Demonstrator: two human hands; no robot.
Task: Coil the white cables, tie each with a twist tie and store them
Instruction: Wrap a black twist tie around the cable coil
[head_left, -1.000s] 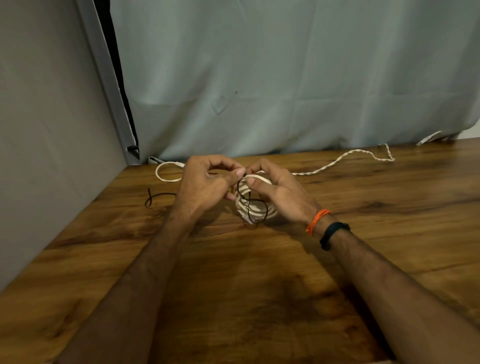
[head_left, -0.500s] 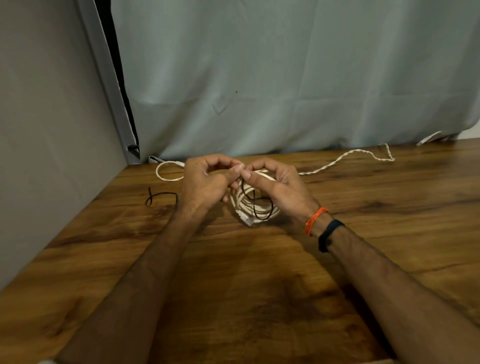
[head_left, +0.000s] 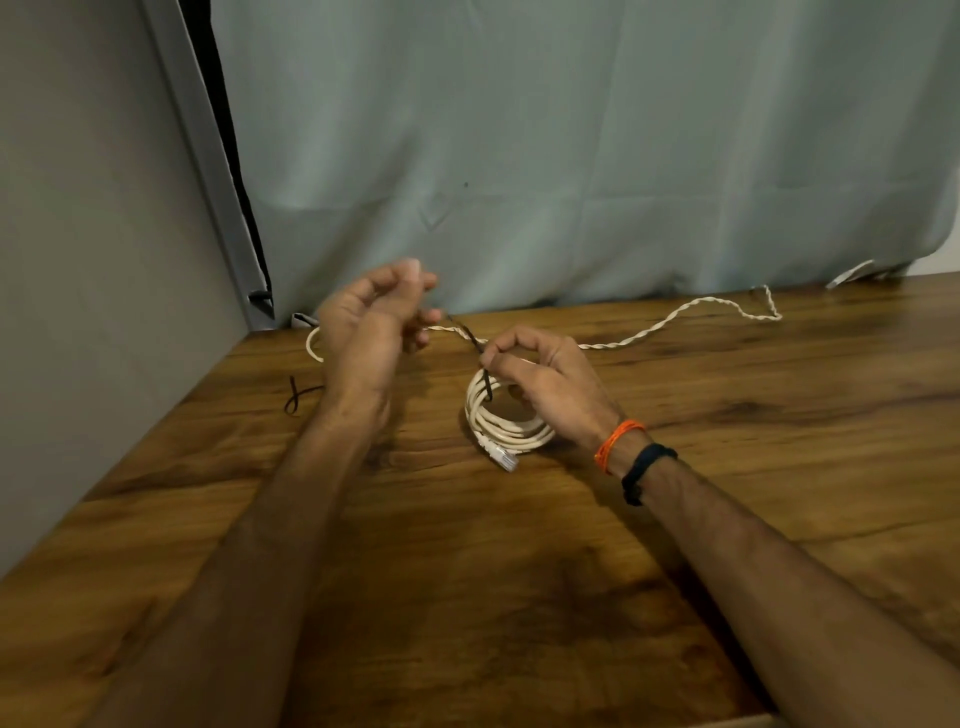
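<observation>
A coiled white cable with a clear plug at its near end rests on the wooden table. A black twist tie loops around the coil's far side and runs up to the left. My right hand pinches the tie and the coil at the top. My left hand is raised left of the coil, fingers closed on the tie's free end, which is pulled taut. A second, twisted white cable lies loose along the back of the table.
A spare black twist tie lies at the left near the wall. A white cable loop shows behind my left hand. A grey curtain hangs behind the table; a wall borders the left edge.
My left hand has lifted up and to the left, drawing the twist tie taut away from the coil. My right hand stayed on the coil, and the tie's loop has tightened around it.
</observation>
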